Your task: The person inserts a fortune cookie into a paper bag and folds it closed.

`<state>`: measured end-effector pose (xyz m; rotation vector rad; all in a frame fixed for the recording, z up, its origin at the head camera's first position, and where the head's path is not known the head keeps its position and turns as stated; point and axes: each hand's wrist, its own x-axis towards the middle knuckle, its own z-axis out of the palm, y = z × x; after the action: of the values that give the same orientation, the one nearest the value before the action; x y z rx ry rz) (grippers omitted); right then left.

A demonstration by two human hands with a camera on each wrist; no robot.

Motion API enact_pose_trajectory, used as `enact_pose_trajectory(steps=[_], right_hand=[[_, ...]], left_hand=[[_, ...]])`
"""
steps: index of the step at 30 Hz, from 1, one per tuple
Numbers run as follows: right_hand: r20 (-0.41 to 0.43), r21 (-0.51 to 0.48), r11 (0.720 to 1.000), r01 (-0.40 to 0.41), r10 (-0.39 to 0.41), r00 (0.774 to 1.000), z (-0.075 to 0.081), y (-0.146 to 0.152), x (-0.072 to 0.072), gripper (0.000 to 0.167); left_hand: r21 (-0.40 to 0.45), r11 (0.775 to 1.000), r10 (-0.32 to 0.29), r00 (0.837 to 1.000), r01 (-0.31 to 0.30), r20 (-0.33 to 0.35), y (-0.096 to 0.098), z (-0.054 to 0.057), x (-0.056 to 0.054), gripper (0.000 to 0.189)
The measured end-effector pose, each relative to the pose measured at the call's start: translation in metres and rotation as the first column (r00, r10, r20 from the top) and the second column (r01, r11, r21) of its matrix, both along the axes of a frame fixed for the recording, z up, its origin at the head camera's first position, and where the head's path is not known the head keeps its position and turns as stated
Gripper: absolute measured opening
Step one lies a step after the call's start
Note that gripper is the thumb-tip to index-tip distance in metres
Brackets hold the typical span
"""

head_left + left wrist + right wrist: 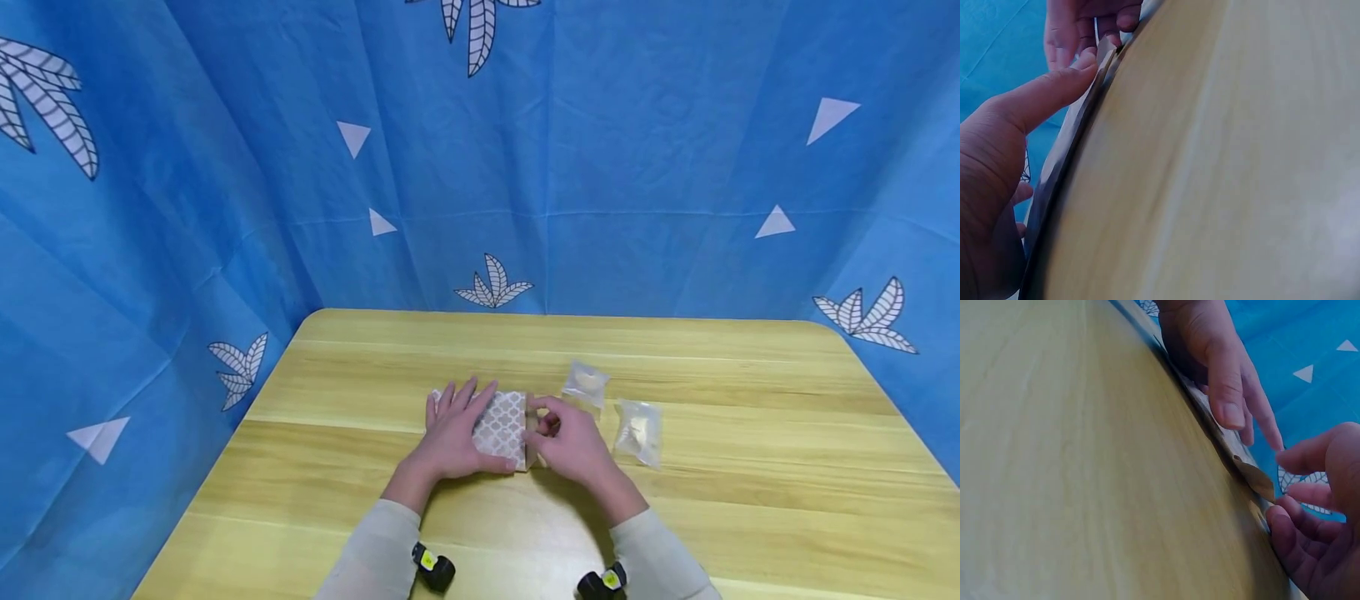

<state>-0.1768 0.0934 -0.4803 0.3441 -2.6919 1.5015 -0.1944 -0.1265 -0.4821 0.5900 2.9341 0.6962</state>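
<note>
A flat paper bag (501, 429) with a grey-and-white lattice print lies on the wooden table. Its right end shows plain brown; in the right wrist view this brown flap (1255, 477) is bent up from the table. My left hand (453, 442) presses on the bag from the left, fingers spread across the print and thumb along the near edge. At the brown end, my right hand (570, 442) holds the flap with curled fingers, index finger towards the far corner and thumb nearer to me. The right fingertips (1280, 519) are right at the flap's tip.
To the right of the hands lie two small clear plastic packets, one farther back (587, 382) and one nearer (639, 433), each with a pale item inside. The wooden table (750, 517) ends at a blue patterned curtain (637, 167) behind and at both sides.
</note>
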Motion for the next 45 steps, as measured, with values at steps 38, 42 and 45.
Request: enact_pose_trajectory(steps=[38,42,45], right_hand=[[-0.121,0.151,0.981,-0.124,0.142,0.982,-0.01,0.006,-0.006,0.051],[-0.119,0.141,0.98,-0.139,0.156,0.981,-0.011,0.007,-0.006,0.057],[-0.119,0.131,0.98,-0.15,0.166,0.979,-0.011,0.007,-0.006,0.059]], left_hand=[[0.08,0.994,-0.084,0.991,0.076,0.104,0.0,0.008,-0.001,0.124],[0.106,0.993,-0.069,0.993,0.059,0.096,0.0,0.007,-0.002,0.122],[0.118,0.992,-0.059,0.995,0.049,0.085,0.0,0.006,-0.002,0.12]])
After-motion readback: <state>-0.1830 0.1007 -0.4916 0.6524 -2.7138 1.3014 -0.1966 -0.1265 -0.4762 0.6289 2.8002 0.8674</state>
